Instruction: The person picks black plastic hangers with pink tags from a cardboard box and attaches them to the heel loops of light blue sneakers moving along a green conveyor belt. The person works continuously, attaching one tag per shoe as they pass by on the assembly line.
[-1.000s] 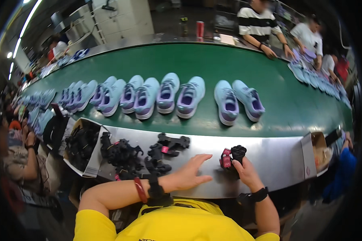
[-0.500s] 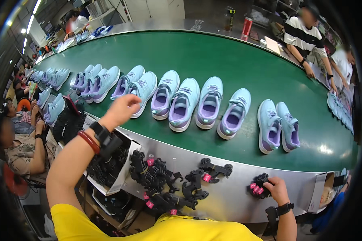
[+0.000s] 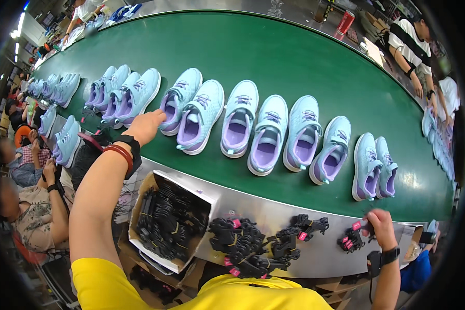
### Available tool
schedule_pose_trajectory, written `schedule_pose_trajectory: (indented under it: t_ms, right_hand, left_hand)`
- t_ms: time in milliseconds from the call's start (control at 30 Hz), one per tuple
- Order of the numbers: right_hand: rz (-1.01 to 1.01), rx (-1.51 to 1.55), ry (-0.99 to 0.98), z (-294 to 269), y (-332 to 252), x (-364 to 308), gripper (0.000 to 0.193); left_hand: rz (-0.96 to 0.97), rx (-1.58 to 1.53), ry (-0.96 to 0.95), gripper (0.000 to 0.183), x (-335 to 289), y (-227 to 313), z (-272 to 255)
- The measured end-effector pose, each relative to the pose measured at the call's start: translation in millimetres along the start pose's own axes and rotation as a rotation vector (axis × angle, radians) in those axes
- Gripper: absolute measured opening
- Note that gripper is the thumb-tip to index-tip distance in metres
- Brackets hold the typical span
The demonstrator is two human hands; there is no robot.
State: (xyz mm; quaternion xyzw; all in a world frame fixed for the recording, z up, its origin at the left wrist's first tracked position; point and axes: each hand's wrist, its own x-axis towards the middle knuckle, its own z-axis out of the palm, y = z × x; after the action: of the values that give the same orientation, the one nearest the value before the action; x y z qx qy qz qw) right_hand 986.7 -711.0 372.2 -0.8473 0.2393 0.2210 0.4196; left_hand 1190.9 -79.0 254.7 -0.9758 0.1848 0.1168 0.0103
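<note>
Pale blue sneakers with purple linings stand in a row of pairs on the green work surface. My left hand is open, its fingertips at the heel of one sneaker; I cannot tell whether they touch. Another sneaker of that pair stands just to its right. My right hand is closed on a small black plastic hanger, blurred and mostly hidden by the fingers. Beside that hand, on the metal ledge, lies a small bunch of black hangers with pink tags. A pair of sneakers stands beyond it.
A white box full of black hangers stands below my left forearm. More banded hanger bunches lie along the metal ledge. Another open box is at the right end. Co-workers sit at left and stand across the green surface.
The view has shifted, so most things appear farther right. My left hand has moved to a sneaker's heel. My right hand has lifted away from the small bunch with a black hanger.
</note>
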Motion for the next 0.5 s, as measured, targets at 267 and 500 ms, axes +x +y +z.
schedule_pose_trajectory:
  t_ms: [267, 500]
  right_hand:
    - [-0.166, 0.141, -0.816, 195, -241, 66, 0.022]
    - [-0.028, 0.377, -0.853, 368, -277, 108, 0.02]
  left_hand:
    - [0.045, -0.178, 0.131, 0.02, -10, -35, 26]
    - [0.045, -0.244, 0.165, 0.017, -13, -16, 29]
